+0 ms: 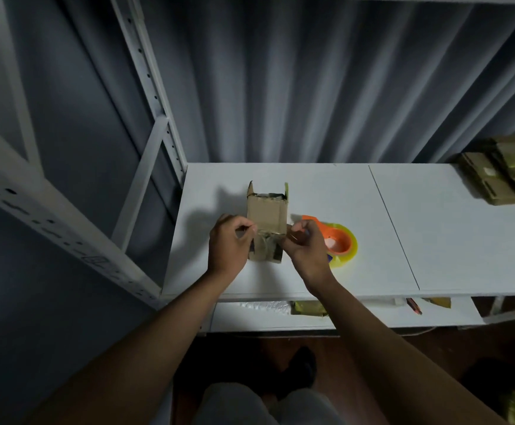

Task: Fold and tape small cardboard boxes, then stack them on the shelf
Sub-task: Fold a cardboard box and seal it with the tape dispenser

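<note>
cardboard box [267,220] gripped between left hand [227,245] and right hand [307,246].

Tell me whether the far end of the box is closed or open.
Open. The cardboard box lies on the shelf with its far-end flaps standing up, unfolded; both hands work at its near end.

Two hands: a left hand [228,245] and a right hand [307,248]. One open box [267,214] on the table [434,234]. One tape dispenser [340,242]. One stack of cardboard [501,171] at the right; its pieces cannot be counted.
</note>
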